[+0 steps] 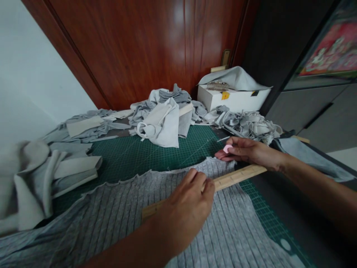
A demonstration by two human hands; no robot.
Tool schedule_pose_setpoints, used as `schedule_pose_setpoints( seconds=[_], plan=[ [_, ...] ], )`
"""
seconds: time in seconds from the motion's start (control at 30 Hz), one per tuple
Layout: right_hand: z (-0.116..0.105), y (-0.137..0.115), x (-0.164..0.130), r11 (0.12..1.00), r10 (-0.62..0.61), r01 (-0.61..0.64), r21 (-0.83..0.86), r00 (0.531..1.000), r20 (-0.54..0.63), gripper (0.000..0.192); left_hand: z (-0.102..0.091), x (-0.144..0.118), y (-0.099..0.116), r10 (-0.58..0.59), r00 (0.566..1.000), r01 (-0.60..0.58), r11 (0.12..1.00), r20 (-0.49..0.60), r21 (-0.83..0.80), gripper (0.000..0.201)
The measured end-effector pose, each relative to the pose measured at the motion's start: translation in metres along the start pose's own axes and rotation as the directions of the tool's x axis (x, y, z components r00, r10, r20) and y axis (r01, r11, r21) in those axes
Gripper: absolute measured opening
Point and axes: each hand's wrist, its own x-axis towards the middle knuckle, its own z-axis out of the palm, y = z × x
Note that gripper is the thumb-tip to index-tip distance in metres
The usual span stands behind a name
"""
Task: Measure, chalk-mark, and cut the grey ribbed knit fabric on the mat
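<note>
Soft, even daylight; a pale glare streak on the wooden door (178, 22); edges bend wide-angle, and the folded cloth (30, 178) at left blurs.

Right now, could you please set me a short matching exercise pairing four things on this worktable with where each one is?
Things:
1. wooden ruler
2. pink chalk
3. white box
4. ribbed grey fabric

Places:
A. at the back, by the wooden door
B. pressed under the left hand
C. spread over the green cutting mat
D. pinched in the right hand

Pairs: 1-B, 2-D, 3-A, 4-C.
</note>
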Motion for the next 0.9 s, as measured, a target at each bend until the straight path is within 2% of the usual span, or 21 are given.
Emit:
schedule_pose_setpoints(
  seconds=[0.17,0.27,0.4,0.53,0.63,0.73,0.9],
  plan=[
    [-0.004,0.002,0.007,1.000,-0.006,0.005,0.019,0.999,0.049,0.034,0.008,0.007,-0.009,0.013,0.999,-0.016,0.997,-0.034,-0.071,0.018],
    [-0.007,0.000,0.004,0.997,-0.068,0.067,0.027,0.998,0.006,0.035,0.013,0.007,-0.013,-0.002,0.996,-0.008,0.994,-0.089,-0.111,0.023],
    [-0.019,-0.011,-0.018,0.986,-0.166,0.165,-0.027,0.981,-0.099,0.029,0.019,0.005,-0.015,0.004,0.986,-0.028,0.989,-0.165,-0.144,0.026],
    [-0.029,-0.020,-0.038,0.992,-0.080,0.070,-0.105,0.992,-0.099,0.032,0.020,0.005,-0.016,-0.022,0.983,-0.015,0.980,-0.181,-0.200,0.027],
    [-0.028,-0.019,-0.039,0.983,-0.046,0.022,-0.181,0.991,-0.126,0.039,0.020,0.004,-0.016,-0.025,0.983,-0.016,0.975,-0.182,-0.221,0.026],
    [-0.021,-0.017,-0.033,0.973,-0.160,0.123,-0.194,0.968,-0.191,0.041,0.020,0.002,-0.015,-0.033,0.983,-0.010,0.973,-0.182,-0.231,0.026],
    [0.000,-0.018,-0.030,0.937,-0.335,0.298,-0.184,0.915,-0.226,0.036,0.015,0.009,-0.018,-0.001,0.991,-0.024,0.982,-0.134,-0.186,0.022]
  ],
)
